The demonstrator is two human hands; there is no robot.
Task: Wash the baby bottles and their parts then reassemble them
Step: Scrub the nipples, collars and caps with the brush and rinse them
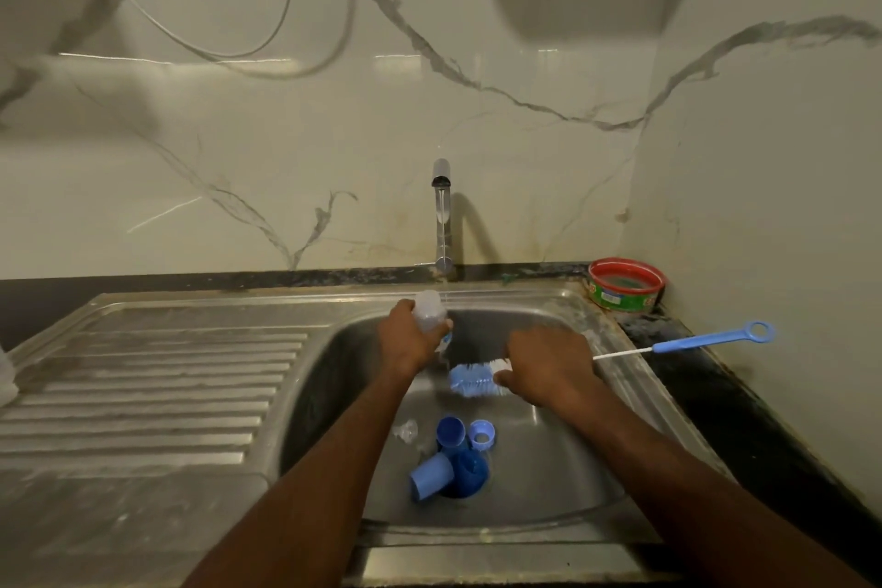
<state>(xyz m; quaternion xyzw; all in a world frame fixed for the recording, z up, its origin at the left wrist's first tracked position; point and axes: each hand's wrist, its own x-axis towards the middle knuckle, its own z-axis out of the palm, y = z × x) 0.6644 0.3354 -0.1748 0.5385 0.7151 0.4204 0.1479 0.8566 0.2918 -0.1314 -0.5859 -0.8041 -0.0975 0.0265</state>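
**Bottle scrubbing going on over the sink**

Holding a clear baby bottle (431, 313) in the left hand (411, 339), fingers curled round its lower part, base pointing up and away, just under the thin stream running from the tap (442, 215). Gripping the bottle brush (478, 380) with the right hand (549, 370), fist closed round the wire stem right behind the blue-and-white bristles; bristle head pointing left toward the bottle but not inside it, the two just apart. Long blue handle (706, 340) with the ring end sticking out to the right, hanging over the sink rim (615, 349) and the dark tabletop (706, 392).

Lying down in the basin near the drain: a dark blue cap (451, 431), a light blue screw ring (481, 434) right beside it, a light blue cup-shaped cover (431, 475) tipped on its side, touching a dark blue dome piece (470, 473). Also sitting a bit left of those, a small clear thing (406, 430), probably a teat, too blurry to say for sure.

Sitting in the back right corner on the tabletop: a red-rimmed tub (625, 284). Stretching off to the left: the ribbed drainboard (157, 377).
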